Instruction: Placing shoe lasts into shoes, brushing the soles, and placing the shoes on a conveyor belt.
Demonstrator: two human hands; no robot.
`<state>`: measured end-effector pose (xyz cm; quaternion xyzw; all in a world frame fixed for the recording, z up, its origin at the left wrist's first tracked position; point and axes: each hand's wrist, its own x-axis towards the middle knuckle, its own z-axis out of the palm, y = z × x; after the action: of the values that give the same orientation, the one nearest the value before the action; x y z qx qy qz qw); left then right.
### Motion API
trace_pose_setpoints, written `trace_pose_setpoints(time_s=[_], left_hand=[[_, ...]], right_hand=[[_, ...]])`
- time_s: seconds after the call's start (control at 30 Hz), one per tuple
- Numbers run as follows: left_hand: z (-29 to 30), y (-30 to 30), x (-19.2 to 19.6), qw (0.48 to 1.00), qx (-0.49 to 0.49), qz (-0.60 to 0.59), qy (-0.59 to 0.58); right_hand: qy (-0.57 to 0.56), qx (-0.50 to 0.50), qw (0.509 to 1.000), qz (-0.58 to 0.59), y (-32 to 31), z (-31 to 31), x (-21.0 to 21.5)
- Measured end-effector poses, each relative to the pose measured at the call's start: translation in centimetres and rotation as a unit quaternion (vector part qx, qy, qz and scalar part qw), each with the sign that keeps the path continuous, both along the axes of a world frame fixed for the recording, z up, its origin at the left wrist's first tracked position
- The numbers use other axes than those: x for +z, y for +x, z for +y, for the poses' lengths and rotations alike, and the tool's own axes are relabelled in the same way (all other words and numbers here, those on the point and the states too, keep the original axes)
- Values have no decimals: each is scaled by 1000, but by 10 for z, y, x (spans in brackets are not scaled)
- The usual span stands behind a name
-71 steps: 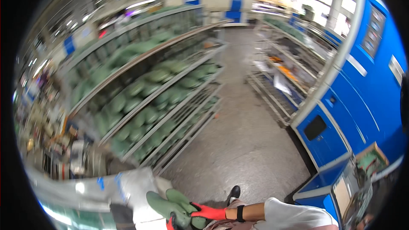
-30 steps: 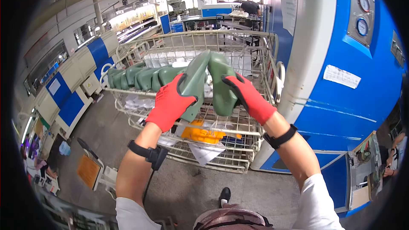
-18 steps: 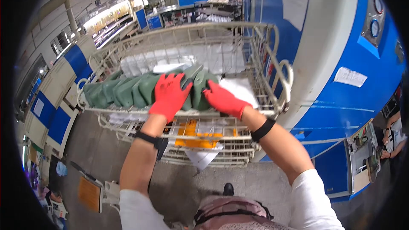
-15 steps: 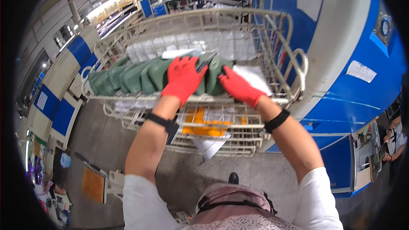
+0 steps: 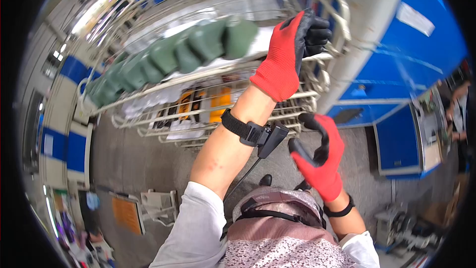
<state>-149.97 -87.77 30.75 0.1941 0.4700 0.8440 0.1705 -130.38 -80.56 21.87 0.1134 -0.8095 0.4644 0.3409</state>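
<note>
My left hand (image 5: 292, 52), in a red glove with a black palm, is raised over the right end of a cream wire cart (image 5: 342, 7). Its fingers are curled close by the cart's looped end rail; whether they grip anything is hidden. Lower down, clear of the cart, my right hand (image 5: 325, 156) wears a matching glove, with thumb and fingers apart and nothing between them. Dark green moulded pieces (image 5: 186, 49) lie in a slanting row on the cart's upper level, left of my left hand and touched by neither hand.
Papers with orange and black patches (image 5: 220, 104) lie on the cart's lower level. A blue machine panel (image 5: 386, 77) stands close on the right. An orange-brown board (image 5: 126, 214) stands low at left. Another person (image 5: 458, 114) is at the far right edge.
Both hands have left the green pieces. My left hand moved right to the cart's end; my right hand came down toward my body and opened. The view has tilted.
</note>
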Motion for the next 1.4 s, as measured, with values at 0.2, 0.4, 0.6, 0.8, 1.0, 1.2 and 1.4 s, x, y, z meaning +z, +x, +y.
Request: trace_pose_setpoints(time_s=[0.2, 0.4, 0.6, 0.8, 1.0, 1.2, 1.4], left_hand=[[194, 96, -67, 987, -96, -20, -125], [396, 246, -193, 942, -253, -71, -207], [518, 401, -278, 818, -464, -101, -325], [593, 446, -332, 642, -534, 231, -500], [689, 437, -334, 560, -480, 475, -480], [906, 434, -285, 554, -270, 697, -366], [1114, 393, -252, 459, -191, 789, -362]], right_hand=[[72, -180, 980, 52, 100, 79, -16], [38, -358, 933, 7, 210, 211, -72], [-16, -454, 889, -63, 339, 330, -87], [-99, -524, 832, -153, 395, 411, -118], [-192, -493, 830, -175, 467, 531, -146], [-159, -556, 773, -259, 517, 699, -182], [-72, -585, 736, -333, 519, 898, -152]])
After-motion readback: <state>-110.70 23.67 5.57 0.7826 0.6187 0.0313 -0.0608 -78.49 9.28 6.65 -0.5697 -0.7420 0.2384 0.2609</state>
